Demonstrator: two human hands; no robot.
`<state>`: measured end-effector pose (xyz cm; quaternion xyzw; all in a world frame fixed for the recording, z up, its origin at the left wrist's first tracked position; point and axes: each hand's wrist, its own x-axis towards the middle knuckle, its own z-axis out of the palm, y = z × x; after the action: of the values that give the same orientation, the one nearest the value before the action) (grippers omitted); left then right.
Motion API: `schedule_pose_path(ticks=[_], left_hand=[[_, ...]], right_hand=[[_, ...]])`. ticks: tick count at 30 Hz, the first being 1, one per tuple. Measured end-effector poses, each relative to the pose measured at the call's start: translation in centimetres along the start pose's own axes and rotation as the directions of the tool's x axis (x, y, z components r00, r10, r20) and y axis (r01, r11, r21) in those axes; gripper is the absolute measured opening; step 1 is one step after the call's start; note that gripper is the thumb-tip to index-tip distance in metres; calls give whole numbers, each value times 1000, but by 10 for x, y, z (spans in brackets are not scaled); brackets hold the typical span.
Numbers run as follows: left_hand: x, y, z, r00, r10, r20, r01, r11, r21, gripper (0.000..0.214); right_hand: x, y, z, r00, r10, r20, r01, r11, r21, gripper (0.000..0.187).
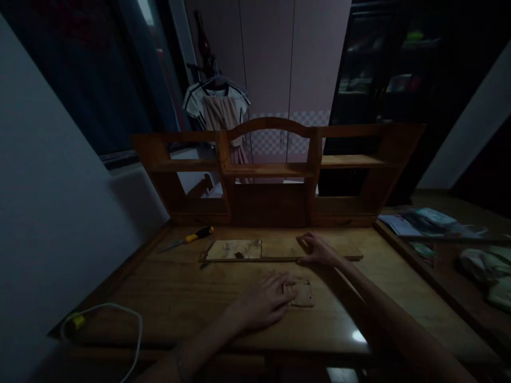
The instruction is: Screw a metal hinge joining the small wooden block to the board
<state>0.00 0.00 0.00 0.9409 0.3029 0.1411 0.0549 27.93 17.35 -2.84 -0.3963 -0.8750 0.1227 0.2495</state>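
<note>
A long narrow wooden board (279, 249) lies across the desk top, its left part covered by a pale, dark-stained patch. My right hand (319, 250) spans the board right of its middle, thumb at the near edge and fingers at the far edge. Nearer to me is a small squarish wooden piece (304, 293) with small dark marks. My left hand (265, 300) rests palm down with fingers stretched out, their tips over the left side of that small piece. A small dark object (204, 265), too dim to name, lies by the board's near left corner.
A yellow-and-black screwdriver (194, 235) lies at the back left. Behind the desk top rises a wooden shelf unit (269, 170). A white cable (139, 324) loops over the front left edge, near a yellow object (77, 321). Papers (403, 224) lie beyond the right edge.
</note>
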Motion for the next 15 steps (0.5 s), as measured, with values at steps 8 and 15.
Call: schedule_pose_path(ticks=[8,15], left_hand=[[14,12,18,962,-240,-128,206,951,-231,53],[1,33,51,810,-523,-264,483,851,-205,65]], right_hand=[[-12,2,-7,1000,22,5,-22,1000,-7,90],[-17,2,-13,999,27,20,-27,999,-18,89]])
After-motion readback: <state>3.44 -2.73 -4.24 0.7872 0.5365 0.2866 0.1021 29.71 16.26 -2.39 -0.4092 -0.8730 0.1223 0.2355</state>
